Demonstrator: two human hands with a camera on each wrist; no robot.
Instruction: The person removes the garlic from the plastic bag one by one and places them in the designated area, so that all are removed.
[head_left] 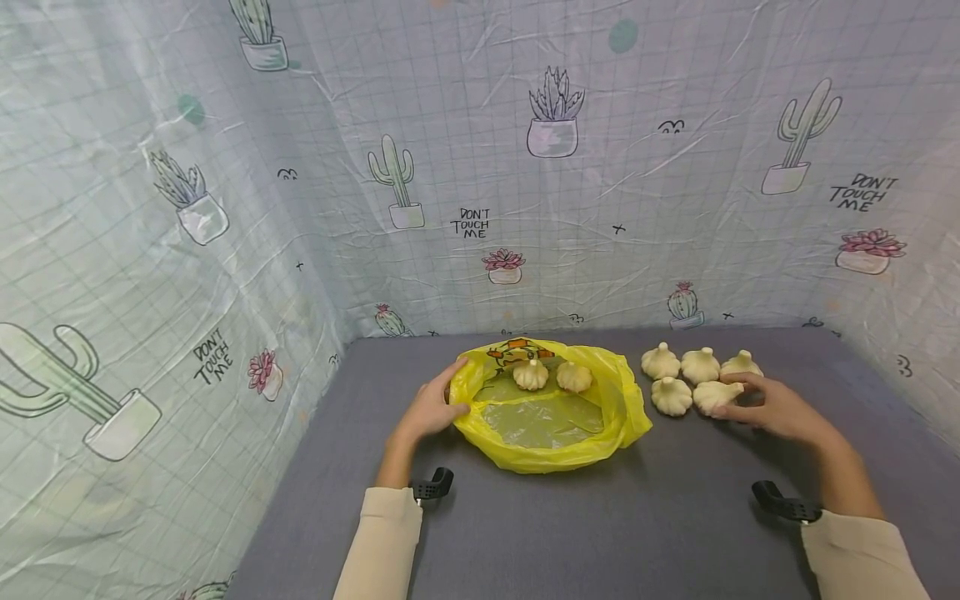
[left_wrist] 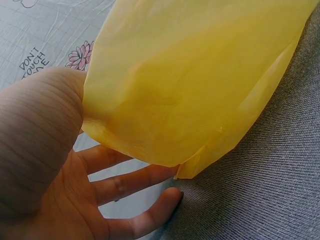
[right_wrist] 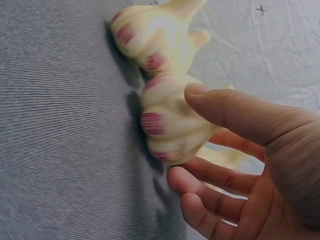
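A yellow plastic bag [head_left: 558,458] lies with its mouth spread wide, and two garlic bulbs [head_left: 530,376] show inside it. My left hand [head_left: 430,408] holds the bag's left rim, the thumb at the inner side and the fingers outside; the left wrist view shows the yellow film [left_wrist: 200,85] over part of that hand. To the right of the bag, my right hand [head_left: 776,408] grips the nearest right garlic bulb [right_wrist: 172,120], its thumb on one side and fingers round the other. That bulb rests on the table in a group with several more garlic bulbs [head_left: 671,396].
A grey cloth-covered table [head_left: 600,533] carries everything. Behind and at the sides hangs a plastic sheet [head_left: 465,275] printed with cacti and lettering. Black wrist mounts [head_left: 783,504] sit on both forearms.
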